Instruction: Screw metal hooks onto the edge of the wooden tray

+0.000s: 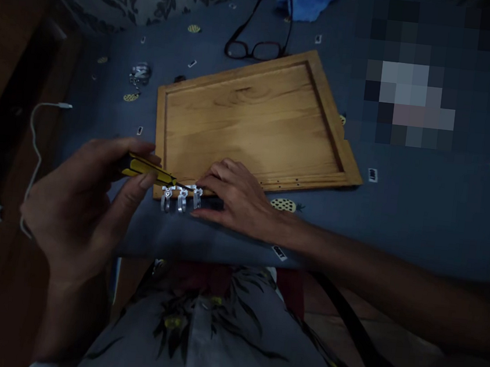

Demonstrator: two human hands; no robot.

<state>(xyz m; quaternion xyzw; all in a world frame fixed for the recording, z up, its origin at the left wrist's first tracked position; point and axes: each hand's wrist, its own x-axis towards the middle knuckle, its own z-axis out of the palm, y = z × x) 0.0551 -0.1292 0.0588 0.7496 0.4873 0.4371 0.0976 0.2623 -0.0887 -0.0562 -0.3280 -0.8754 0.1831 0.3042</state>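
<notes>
My left hand (pixel 89 202) is closed around a screwdriver (pixel 144 167) with a yellow and black handle. Its shaft points right, toward a row of three silver metal hooks (pixel 182 195) on the near left edge of a framed wooden panel (pixel 252 114). Whether the tip sits in a screw, I cannot tell. At the right end of that row, my right hand (pixel 243 201) has its fingers on the panel's edge and its thumb below, pinching the last hook. Small dark holes dot the panel's near rim, right of my right hand.
Eyeglasses (pixel 257 49) lie beyond the panel, near a blue cloth (pixel 314 1). A small shiny metal bunch (pixel 139 74) rests at the left on the patterned blue tablecloth (pixel 420 225). A white cable (pixel 35 138) hangs at the left edge. The upper right is pixelated.
</notes>
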